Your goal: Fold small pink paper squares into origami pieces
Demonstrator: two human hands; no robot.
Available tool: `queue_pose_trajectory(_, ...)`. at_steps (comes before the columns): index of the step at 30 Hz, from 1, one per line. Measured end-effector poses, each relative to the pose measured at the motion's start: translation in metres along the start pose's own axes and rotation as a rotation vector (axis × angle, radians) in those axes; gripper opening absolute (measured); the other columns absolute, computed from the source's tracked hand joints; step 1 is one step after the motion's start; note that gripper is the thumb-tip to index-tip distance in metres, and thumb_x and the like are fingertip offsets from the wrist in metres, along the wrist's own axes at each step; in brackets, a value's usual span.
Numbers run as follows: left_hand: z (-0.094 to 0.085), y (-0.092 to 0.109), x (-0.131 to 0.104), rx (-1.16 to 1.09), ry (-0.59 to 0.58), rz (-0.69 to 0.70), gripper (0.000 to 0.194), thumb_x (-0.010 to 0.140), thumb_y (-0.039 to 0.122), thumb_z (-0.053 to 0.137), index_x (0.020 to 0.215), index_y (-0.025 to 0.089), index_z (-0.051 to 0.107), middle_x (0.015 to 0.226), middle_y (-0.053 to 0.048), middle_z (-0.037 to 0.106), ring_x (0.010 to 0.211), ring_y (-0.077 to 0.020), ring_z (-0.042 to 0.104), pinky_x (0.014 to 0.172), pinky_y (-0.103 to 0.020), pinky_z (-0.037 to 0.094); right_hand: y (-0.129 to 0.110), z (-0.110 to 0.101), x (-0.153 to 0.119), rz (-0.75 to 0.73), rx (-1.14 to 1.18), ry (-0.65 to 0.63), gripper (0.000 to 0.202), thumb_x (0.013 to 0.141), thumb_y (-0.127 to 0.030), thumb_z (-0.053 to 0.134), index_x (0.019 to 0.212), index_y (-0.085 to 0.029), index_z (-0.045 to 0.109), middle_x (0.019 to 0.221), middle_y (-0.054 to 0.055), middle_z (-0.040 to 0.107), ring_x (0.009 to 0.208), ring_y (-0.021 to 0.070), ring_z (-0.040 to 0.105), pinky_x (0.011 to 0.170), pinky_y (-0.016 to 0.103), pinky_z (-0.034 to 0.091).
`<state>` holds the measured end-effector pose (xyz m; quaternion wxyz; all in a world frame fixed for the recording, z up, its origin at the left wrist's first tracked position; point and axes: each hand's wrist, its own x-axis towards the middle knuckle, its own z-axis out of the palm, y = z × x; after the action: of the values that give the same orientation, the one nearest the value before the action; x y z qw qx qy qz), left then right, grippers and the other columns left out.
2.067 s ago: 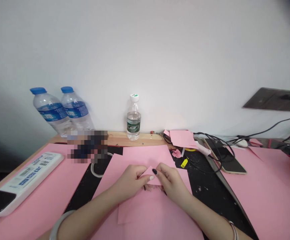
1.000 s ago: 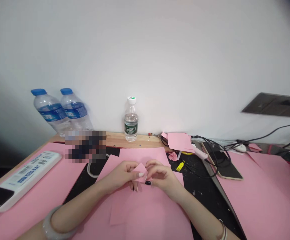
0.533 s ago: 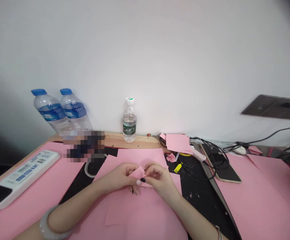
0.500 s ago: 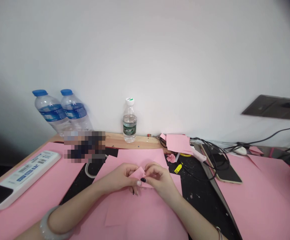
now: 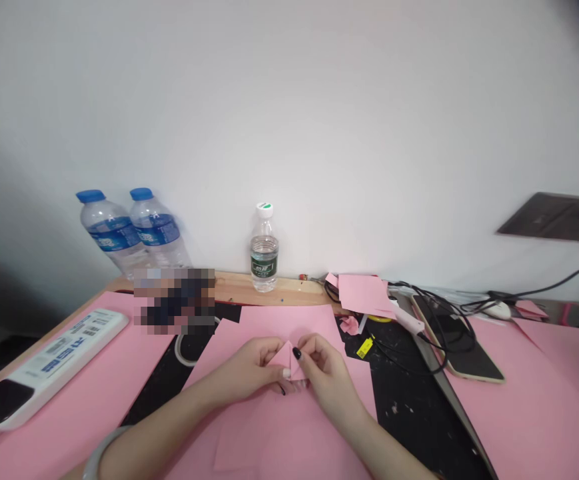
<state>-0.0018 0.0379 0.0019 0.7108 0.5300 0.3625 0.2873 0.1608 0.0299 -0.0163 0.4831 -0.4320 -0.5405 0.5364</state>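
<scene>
Between both hands is a small folded piece of pink paper [image 5: 283, 355], its pointed corner facing away from me. My left hand [image 5: 259, 363] pinches its left side, thumb on top and fingers underneath. My right hand [image 5: 322, 367] grips the right side, its dark-nailed thumb pressing on a fold. Parts of the paper are hidden by the thumbs. Below the hands lie large pink sheets [image 5: 289, 433], with a smaller pink square [image 5: 234, 443] on them at the lower left.
A small water bottle [image 5: 264, 257] stands by the wall; two larger bottles [image 5: 156, 230] lean at left. A white power bank-like device [image 5: 64, 360] lies left. On the right are a phone [image 5: 462, 340], black cables [image 5: 434, 313], pink paper pieces [image 5: 364, 293] and a yellow tag [image 5: 364, 347].
My right thumb has moved up onto the paper's fold, and the paper now shows a neater triangular point. The view has shifted slightly, so everything sits a little lower and further right.
</scene>
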Motion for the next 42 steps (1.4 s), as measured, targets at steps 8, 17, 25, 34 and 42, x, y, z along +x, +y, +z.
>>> queue_pose_trajectory(8,0.0,-0.001,-0.001,-0.03,-0.062,-0.019,0.021,0.085,0.035,0.054,0.087,0.014,0.059,0.087,-0.006,0.067,0.079,-0.0191,0.066,0.072,-0.031,0.051,0.002,0.002,-0.002,0.081,0.083,0.053,0.031,0.079,-0.038,0.062,0.062,-0.019,0.044,0.074,-0.001,0.044,0.054,0.0101,0.04,0.038,0.02,0.036)
queue_pose_trajectory(17,0.016,-0.003,-0.001,0.078,0.148,0.004,0.011,0.073,0.022,0.063,0.07,0.015,0.055,0.068,-0.001,0.065,0.068,-0.0185,0.064,0.062,-0.03,0.05,0.006,0.004,-0.005,0.003,0.025,0.09,0.031,0.082,-0.034,0.059,0.06,-0.02,0.041,0.07,-0.001,0.043,0.052,0.0101,0.04,0.041,0.022,0.034)
queue_pose_trajectory(25,0.016,-0.001,-0.002,0.044,0.101,-0.004,0.007,0.073,0.019,0.061,0.071,0.013,0.059,0.069,-0.002,0.068,0.067,-0.0181,0.065,0.063,-0.029,0.049,0.001,0.003,-0.003,0.015,-0.038,0.103,0.034,0.078,-0.038,0.062,0.059,-0.021,0.04,0.067,-0.002,0.043,0.056,0.0124,0.042,0.048,0.024,0.035)
queue_pose_trajectory(34,0.002,0.002,-0.003,-0.011,0.044,-0.057,0.018,0.074,0.027,0.064,0.082,0.012,0.064,0.072,-0.006,0.072,0.068,-0.0196,0.067,0.063,-0.028,0.049,-0.01,-0.009,-0.001,-0.06,-0.016,-0.031,0.03,0.09,-0.043,0.046,0.072,-0.02,0.051,0.07,-0.001,0.046,0.061,0.0142,0.04,0.055,0.025,0.033)
queue_pose_trajectory(42,0.003,0.0,-0.004,0.006,0.071,-0.074,0.019,0.072,0.029,0.067,0.079,0.013,0.062,0.072,-0.006,0.072,0.07,-0.0204,0.068,0.064,-0.029,0.05,-0.012,-0.01,0.0,-0.155,-0.107,-0.04,0.025,0.087,-0.035,0.052,0.068,-0.02,0.052,0.075,0.002,0.051,0.072,0.0175,0.049,0.065,0.028,0.038)
